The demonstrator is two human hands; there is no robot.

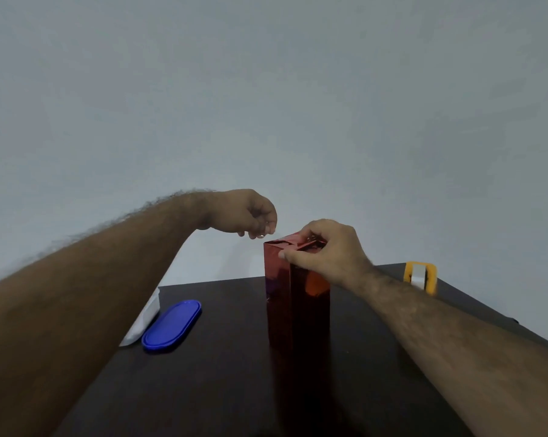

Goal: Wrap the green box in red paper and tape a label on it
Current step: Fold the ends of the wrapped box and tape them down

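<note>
A tall box wrapped in shiny red paper [293,298] stands upright in the middle of the dark table [222,373]; no green shows. My right hand [324,250] is on its top, thumb on the near upper edge, fingers curled over the folded paper flaps. My left hand [250,214] hovers just above and left of the box's top, apart from it. Its fingers are curled, and its fingertips pinch a small glinting scrap that looks like clear tape [262,236].
A yellow tape dispenser [420,276] with white tape stands at the table's back right edge. A blue oval lid [171,324] lies to the left, with a white object [143,320] beside it at the table's left edge. A plain wall rises behind.
</note>
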